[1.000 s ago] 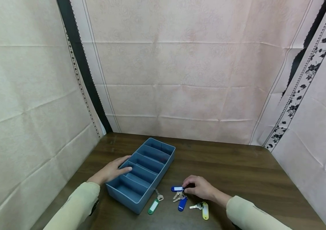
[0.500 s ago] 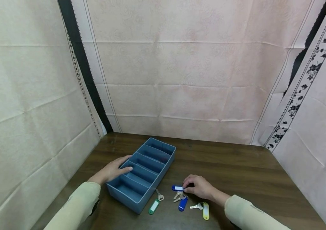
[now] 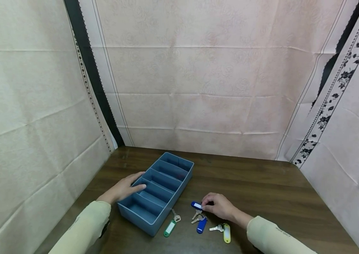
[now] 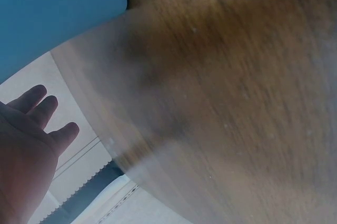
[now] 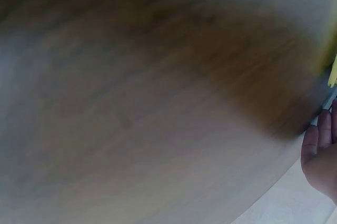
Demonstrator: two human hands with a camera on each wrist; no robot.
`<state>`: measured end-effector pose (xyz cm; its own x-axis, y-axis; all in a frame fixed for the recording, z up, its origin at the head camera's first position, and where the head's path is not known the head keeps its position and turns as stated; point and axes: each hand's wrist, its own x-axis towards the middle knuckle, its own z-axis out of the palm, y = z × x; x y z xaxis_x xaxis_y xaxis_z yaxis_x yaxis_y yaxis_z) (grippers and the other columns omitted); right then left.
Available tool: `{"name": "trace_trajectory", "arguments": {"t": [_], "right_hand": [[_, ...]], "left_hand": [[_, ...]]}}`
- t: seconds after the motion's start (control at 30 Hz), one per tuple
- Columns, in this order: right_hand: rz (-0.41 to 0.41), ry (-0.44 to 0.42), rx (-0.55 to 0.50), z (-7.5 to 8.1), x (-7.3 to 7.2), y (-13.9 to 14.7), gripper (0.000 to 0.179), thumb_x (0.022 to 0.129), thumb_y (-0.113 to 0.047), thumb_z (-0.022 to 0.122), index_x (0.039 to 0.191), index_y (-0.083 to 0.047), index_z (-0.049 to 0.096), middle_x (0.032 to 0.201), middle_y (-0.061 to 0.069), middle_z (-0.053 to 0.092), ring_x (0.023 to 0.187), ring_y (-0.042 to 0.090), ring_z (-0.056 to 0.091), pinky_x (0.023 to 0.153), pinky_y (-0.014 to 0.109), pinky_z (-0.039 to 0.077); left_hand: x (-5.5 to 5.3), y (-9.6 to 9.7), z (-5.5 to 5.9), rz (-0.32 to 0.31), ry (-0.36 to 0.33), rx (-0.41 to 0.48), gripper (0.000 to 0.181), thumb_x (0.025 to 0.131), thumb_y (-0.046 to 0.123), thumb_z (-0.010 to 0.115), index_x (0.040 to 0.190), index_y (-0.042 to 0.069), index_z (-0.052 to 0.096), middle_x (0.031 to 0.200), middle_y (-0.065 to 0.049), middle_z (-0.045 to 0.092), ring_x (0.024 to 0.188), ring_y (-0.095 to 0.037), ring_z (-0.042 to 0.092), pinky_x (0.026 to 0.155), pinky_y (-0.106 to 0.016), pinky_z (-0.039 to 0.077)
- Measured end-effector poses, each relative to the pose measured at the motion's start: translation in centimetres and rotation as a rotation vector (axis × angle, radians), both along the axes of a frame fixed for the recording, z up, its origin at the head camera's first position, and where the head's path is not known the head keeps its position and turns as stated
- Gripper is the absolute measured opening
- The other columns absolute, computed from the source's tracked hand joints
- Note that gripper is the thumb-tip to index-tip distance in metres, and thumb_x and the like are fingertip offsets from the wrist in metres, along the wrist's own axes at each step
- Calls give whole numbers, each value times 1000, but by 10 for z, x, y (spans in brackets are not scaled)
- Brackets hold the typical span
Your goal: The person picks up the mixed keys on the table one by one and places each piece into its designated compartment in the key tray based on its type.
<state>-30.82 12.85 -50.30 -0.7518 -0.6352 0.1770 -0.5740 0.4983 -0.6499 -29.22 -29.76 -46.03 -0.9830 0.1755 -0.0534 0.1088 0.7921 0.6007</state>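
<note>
My right hand (image 3: pixel 220 206) pinches a blue key tag (image 3: pixel 196 205) with a white label between thumb and fingertips. A silver key (image 3: pixel 197 213) hangs by that tag, close to a second key and another blue key tag (image 3: pixel 201 225) on the table. My left hand (image 3: pixel 123 188) rests on the left rim of a blue divided box (image 3: pixel 160 218), its thumb reaching over the rim. In the left wrist view, several straight fingers (image 4: pixel 45 111) show below the box wall (image 4: pixel 63 3). The right wrist view shows only part of the right hand (image 5: pixel 321 155); the pinched tag is hidden there.
A green key tag (image 3: pixel 169 228) with a key lies beside the box's near right corner. Near my right wrist lies a yellow key tag (image 3: pixel 227 233) with its key (image 3: pixel 216 228). Pale cloth (image 3: pixel 198 88) hangs behind and beside the brown wooden table (image 3: pixel 246 173).
The pinched blue tag has tilted, its left end rising, and its key has turned slightly. My left hand and the box look still.
</note>
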Motion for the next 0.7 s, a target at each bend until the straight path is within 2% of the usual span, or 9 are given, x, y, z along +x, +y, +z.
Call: {"name": "trace_trajectory", "arguments": {"t": [0.33, 0.7], "right_hand": [[-81, -43, -115, 2, -4, -4, 9, 91, -16, 72, 83, -18, 72, 102, -4, 67, 100, 20, 62, 88, 34, 49], [-214, -151, -252, 20, -2, -12, 7, 92, -16, 72, 89, -10, 74, 109, 4, 67, 101, 21, 61, 80, 31, 51]], "left_hand": [[0, 0, 0, -4, 2, 0, 75, 94, 61, 56, 156, 24, 33, 157, -16, 33, 142, -44, 29, 107, -70, 25], [0, 0, -1, 6, -6, 4, 75, 94, 60, 56, 156, 24, 33, 157, -16, 33, 142, -45, 29, 106, -71, 25]]}}
